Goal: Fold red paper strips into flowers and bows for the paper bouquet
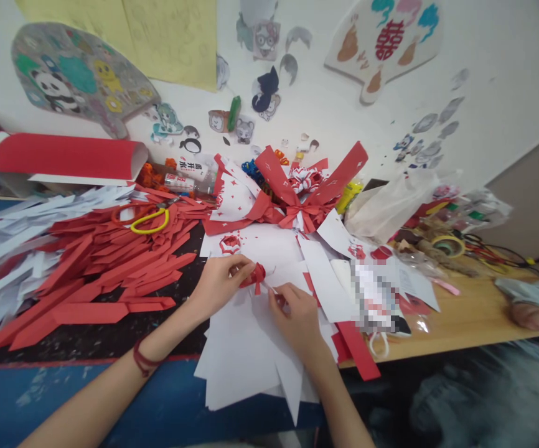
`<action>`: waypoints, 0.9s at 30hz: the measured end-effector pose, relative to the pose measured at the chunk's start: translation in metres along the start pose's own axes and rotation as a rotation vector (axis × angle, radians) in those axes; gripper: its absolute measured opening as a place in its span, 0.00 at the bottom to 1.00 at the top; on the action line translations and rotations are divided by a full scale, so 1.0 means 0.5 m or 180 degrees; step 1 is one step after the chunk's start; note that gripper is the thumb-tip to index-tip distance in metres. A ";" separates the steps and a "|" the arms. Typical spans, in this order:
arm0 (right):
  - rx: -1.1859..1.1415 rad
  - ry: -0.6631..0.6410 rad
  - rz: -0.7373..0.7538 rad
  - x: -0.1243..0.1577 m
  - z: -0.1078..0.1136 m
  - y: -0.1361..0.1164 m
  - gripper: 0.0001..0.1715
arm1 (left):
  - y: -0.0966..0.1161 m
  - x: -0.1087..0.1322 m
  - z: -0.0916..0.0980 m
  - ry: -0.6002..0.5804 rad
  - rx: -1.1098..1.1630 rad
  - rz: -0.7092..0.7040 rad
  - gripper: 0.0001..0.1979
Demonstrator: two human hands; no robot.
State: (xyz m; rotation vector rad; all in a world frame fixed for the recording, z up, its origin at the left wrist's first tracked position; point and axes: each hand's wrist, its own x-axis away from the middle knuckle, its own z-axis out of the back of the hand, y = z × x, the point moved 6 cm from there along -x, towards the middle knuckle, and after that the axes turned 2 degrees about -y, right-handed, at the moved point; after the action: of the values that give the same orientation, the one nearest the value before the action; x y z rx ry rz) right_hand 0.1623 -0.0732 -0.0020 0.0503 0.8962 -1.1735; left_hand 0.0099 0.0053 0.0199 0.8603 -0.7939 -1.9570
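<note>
My left hand (226,280) pinches a small red folded-paper flower (255,275) above a pile of white paper sheets (236,348). Close beside it, my right hand (296,309) has its fingertips pressed together on a thin white strip (269,288) by the flower; where the strip ends is hard to make out. Just beyond my left hand, a red-and-white paper flower (230,244) lies on the white sheets. Farther back stand red paper bouquets (304,208) with white star prints.
Many folded red strips (106,267) and white strips (12,249) cover the left side, with yellow-handled scissors (150,221) on them. A red paper roll (64,154) lies behind. Tape (447,245) and a cloth bag (386,205) are at right. Another person's hand (538,316) rests at the far right.
</note>
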 end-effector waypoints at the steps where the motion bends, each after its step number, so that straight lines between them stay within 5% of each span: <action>1: -0.0100 0.0022 -0.0158 0.000 0.002 0.006 0.09 | 0.007 0.001 0.003 -0.0063 -0.0035 -0.0166 0.10; 8: -0.0366 0.0012 -0.0615 -0.006 0.006 0.020 0.10 | 0.063 0.026 -0.007 -0.0311 -0.1250 -0.1550 0.11; 12: -0.0356 0.0189 -0.0509 -0.014 0.020 0.015 0.08 | 0.074 0.034 -0.019 -0.0068 -0.1699 -0.1936 0.09; 18: -0.0373 0.0378 -0.0074 -0.018 0.032 0.003 0.05 | 0.085 0.041 -0.019 0.0074 -0.1791 -0.2153 0.08; 27: -0.0409 0.0328 -0.0083 -0.017 0.027 0.005 0.03 | 0.083 0.042 -0.022 -0.0010 -0.1730 -0.2149 0.09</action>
State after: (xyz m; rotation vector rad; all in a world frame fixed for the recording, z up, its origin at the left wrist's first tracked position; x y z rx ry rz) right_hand 0.1716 -0.0721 0.0112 -0.0052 1.0644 -1.1430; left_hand 0.0281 -0.0340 0.0405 0.8422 0.0824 -2.5758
